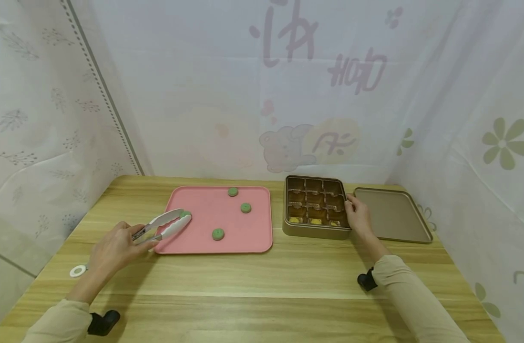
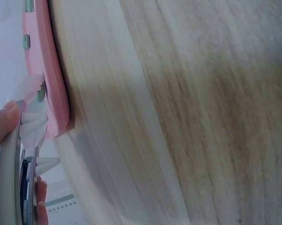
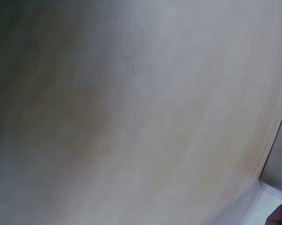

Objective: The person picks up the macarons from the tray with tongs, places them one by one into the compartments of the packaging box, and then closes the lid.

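Note:
My left hand grips a pair of tongs with white, scalloped tips. The tips are around a green round cookie at the left of the pink tray. Other green cookies lie on the tray: one near the back edge, one at the right and one nearer the front. Beside the tray stands a gold-brown tin with a divided insert; its three front compartments hold something yellow. My right hand holds the tin's right side at the rim.
A flat gold-brown tin lid lies right of the tin. The white ring end of the tongs shows behind my left wrist. Everything rests on a wood-grain table, with a printed white curtain around its back and sides.

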### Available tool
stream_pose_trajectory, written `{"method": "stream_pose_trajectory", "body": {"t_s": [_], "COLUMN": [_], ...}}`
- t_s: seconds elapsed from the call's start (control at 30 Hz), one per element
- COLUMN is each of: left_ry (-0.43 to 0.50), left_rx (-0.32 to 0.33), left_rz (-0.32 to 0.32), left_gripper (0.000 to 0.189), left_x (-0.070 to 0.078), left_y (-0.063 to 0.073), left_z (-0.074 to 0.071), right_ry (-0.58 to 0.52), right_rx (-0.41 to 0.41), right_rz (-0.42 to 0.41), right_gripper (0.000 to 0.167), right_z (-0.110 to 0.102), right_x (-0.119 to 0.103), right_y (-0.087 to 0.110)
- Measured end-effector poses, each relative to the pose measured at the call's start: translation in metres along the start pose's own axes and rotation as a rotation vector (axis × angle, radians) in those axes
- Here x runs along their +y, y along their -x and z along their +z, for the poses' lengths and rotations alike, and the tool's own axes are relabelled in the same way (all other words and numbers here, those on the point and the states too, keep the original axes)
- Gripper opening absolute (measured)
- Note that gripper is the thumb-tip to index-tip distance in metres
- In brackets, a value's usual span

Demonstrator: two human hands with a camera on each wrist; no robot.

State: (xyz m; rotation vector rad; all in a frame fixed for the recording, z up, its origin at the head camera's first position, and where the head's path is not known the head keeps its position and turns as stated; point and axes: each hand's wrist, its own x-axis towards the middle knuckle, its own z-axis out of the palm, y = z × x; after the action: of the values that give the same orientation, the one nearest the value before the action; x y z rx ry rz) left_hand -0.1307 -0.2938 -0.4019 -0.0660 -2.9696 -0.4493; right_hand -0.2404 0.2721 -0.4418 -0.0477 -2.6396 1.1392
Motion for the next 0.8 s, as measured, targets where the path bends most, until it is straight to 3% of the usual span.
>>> {"method": "stream_pose_trajectory", "body": {"t_s": [0.17, 0.4, 0.8], "left_ry": [0.017, 0.047, 0.136], "left_rx": [-0.008, -0.010, 0.028], "left_rz": [-0.011, -0.015, 0.090], "left_gripper": [0.072, 0.074, 0.064], "left_x": [0.004, 0.019, 0.070], "left_y": [-0.002, -0.012, -0.038], "left_z": [-0.002, -0.005, 0.001], "right_ry": [-0.015, -0.098, 0.010], "right_rx": [0.009, 0.045, 0.013], "right_rz": [-0.005, -0.086, -0.004], "right_gripper": [0.037, 0.042, 0.037], "right_z": [0.001, 0.001, 0.001], "right_x": [0.002, 0.008, -0.001], "right_y": [-0.001, 0.000, 0.001]}}
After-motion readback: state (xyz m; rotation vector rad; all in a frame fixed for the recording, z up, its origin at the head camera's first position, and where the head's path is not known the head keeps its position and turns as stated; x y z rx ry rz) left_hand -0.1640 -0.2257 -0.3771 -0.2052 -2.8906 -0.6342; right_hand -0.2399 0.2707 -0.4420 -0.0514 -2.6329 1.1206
